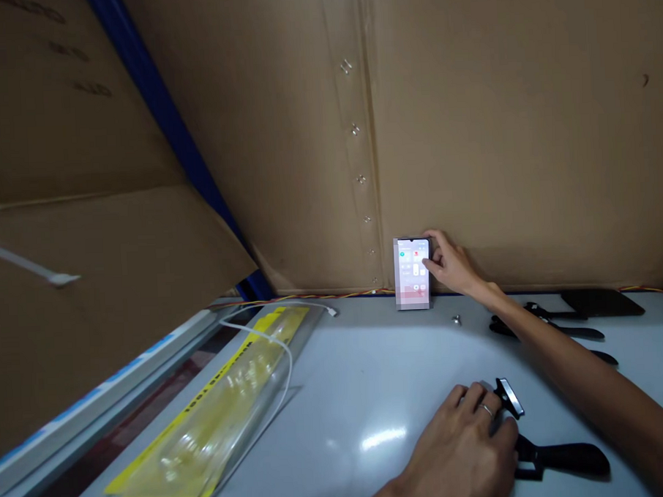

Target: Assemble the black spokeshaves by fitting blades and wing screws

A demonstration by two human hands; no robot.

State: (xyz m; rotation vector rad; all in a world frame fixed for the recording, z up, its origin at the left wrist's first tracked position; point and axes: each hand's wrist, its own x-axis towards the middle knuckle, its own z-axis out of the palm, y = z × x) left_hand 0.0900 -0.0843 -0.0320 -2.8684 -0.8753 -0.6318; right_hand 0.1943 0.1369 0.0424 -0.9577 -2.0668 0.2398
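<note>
A phone (414,281) with a lit screen leans upright against the cardboard at the back of the table. My right hand (447,262) grips its right edge, the thumb on the screen side and a finger at the top corner. At the lower middle, my left hand (461,448) curls over a black peeler with a metal-edged head (509,398); the hand hides part of it. Beside that hand lies a black handle (574,459) with a frame-shaped end; whether it belongs to the same tool I cannot tell.
Several black-handled tools (577,333) lie under and beyond my right forearm, near a dark flat piece (603,302). A small metal piece (456,320) sits below the phone. Leftward are a yellow-and-clear plastic package (228,399) and a white cable (286,360). Cardboard walls (513,123) enclose the table.
</note>
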